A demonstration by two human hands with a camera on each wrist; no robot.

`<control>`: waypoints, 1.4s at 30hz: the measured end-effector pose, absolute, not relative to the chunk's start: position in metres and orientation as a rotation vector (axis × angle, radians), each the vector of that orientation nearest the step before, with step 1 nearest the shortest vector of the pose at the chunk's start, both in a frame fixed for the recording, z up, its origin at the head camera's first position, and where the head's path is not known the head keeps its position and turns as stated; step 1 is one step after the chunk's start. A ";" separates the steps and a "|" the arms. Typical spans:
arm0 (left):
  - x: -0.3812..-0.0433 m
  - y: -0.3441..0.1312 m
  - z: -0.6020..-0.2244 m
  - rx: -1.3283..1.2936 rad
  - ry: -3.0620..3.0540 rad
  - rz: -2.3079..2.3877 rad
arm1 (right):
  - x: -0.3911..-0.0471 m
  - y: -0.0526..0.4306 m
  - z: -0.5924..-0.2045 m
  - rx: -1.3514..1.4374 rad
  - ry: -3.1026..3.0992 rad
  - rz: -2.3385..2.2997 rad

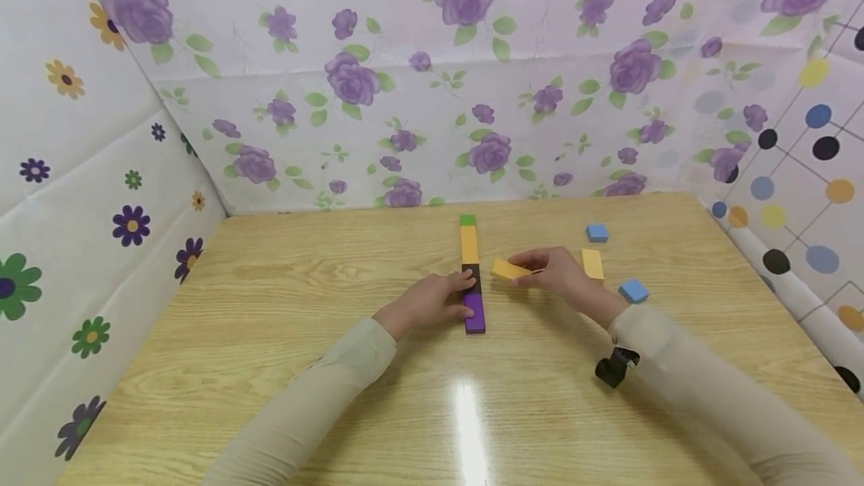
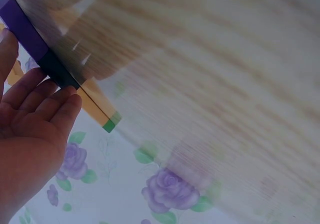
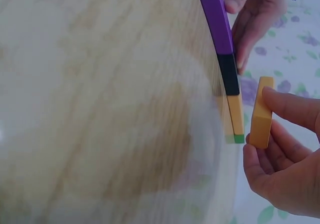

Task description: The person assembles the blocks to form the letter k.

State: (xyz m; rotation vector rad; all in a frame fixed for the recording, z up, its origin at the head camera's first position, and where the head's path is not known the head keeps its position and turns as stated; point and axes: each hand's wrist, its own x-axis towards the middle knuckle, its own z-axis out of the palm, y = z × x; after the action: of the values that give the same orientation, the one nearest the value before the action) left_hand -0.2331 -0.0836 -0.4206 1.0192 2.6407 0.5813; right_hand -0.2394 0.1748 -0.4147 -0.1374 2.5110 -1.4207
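Fingers (image 1: 536,256) above wooden table (image 1: 304,265), flowered backdrop (image 1: 405,100).

Rose-print cloth (image 1: 439,81) behind wood-grain table (image 1: 304,276), dotted cloth (image 1: 799,208) at right

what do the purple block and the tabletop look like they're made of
The purple block: possibly painted wood or plastic, smooth, judging by its even color and crisp edges. The tabletop: likely wood or wood-look laminate with a glossy finish; it shows grain and a bright streak of reflected light.
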 end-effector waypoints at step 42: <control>-0.232 -0.082 -0.419 0.989 2.632 0.587 | -0.224 0.156 -0.430 -0.200 2.673 -1.225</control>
State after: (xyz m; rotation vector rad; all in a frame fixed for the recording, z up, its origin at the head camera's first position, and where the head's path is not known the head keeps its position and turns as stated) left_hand -0.2317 -0.0819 -0.4185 0.9890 2.6324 0.5869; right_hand -0.2239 0.1560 -0.4305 -0.2001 2.6728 -1.2249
